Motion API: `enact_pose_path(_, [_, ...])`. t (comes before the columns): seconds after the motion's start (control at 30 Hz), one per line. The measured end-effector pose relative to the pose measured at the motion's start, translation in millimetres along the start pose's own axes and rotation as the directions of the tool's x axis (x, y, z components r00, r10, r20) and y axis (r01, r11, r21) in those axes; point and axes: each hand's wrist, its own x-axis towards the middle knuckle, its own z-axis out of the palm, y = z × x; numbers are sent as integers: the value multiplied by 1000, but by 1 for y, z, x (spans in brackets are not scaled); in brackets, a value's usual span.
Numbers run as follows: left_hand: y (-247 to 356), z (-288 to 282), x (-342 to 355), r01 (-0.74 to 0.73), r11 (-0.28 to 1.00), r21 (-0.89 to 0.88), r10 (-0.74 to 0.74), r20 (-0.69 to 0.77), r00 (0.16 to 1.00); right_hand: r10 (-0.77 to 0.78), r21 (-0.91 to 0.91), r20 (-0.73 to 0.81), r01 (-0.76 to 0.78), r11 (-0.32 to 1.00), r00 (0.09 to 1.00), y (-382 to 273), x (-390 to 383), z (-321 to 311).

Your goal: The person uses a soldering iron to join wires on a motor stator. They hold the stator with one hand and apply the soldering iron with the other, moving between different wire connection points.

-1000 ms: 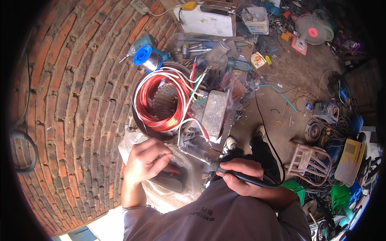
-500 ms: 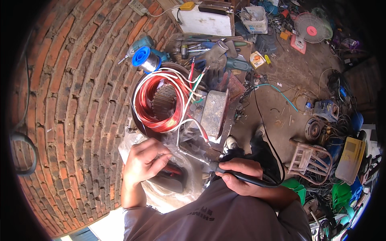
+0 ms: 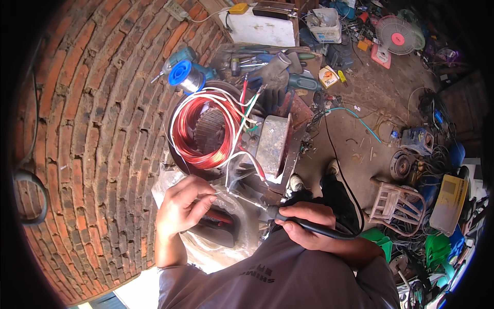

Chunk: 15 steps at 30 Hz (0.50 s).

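Observation:
My right hand (image 3: pixel 309 221) grips a soldering iron (image 3: pixel 321 229) by its black handle, its metal tip pointing left. That tip meets the end of a white lead wire (image 3: pixel 228 177) hanging from a motor stator, with faint smoke around it. Fingers and thumb of my left hand (image 3: pixel 180 206) pinch a thin solder wire (image 3: pixel 218 192), whose end is close to the tip. Red copper windings (image 3: pixel 188 149) ring the stator's slotted core (image 3: pixel 210 126). Other red and white leads (image 3: pixel 252 160) stick out from its right side. Left of the iron, below the windings, lies clear plastic sheeting (image 3: pixel 242 221).
A blue solder spool (image 3: pixel 179 72) and a teal power drill (image 3: pixel 180 55) are beyond the stator. Gloves (image 3: pixel 275 74) and hand tools lie farther back. A metal box (image 3: pixel 274 141) stands right of the windings. The iron's black cord (image 3: pixel 346 180) loops right. A brick wall (image 3: pixel 98 154) rises left.
My left hand has shifted slightly, and the solder wire now shows between its fingers and the iron's tip. The smoke has drifted; the right hand stays nearly still.

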Motion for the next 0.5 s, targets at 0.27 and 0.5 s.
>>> enact_pose_path(0.27, [5, -13, -5, -23, 997, 76, 28, -61, 998, -26, 20, -18, 26, 999, 999, 1, 1, 1])
enact_pose_path(0.5, [5, -8, -10, -36, 980, 198, 64, -135, 989, -25, 11, -4, 25, 1000, 1000, 2, 3, 0])
